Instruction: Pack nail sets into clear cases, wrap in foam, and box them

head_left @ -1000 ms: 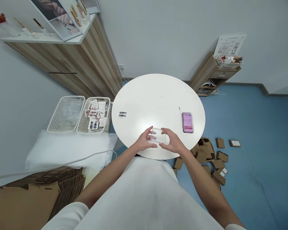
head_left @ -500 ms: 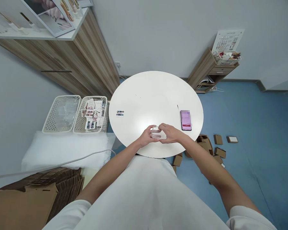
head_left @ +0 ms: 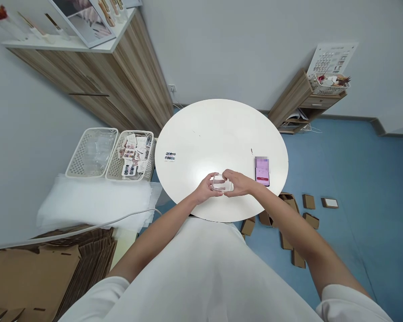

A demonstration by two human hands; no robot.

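Observation:
Between my two hands is a small clear plastic box (head_left: 221, 183), held over the near part of the round white table (head_left: 221, 125). My left hand (head_left: 205, 188) grips its left side, fingers curled round the edge. On the other side my right hand (head_left: 237, 183) closes on the right edge, with the thumb and fingers at the rim. Whether anything lies inside the box I cannot tell. Farther left on the table lies a card of small dark press-on nails (head_left: 169, 156). A phone (head_left: 262, 171) with a pink screen rests right of my right hand.
Left of the table stand two white baskets, one with clear plastic pieces (head_left: 93, 152), one with nail cards (head_left: 134, 154). White foam sheets (head_left: 94, 201) and flattened cardboard (head_left: 33, 277) lie nearer. Small brown boxes (head_left: 309, 201) are on the floor at right. A cable (head_left: 114, 221) crosses the foam.
The camera view has shifted slightly. Both hands keep hold of the clear box, and the right hand's fingers have moved a little along its edge.

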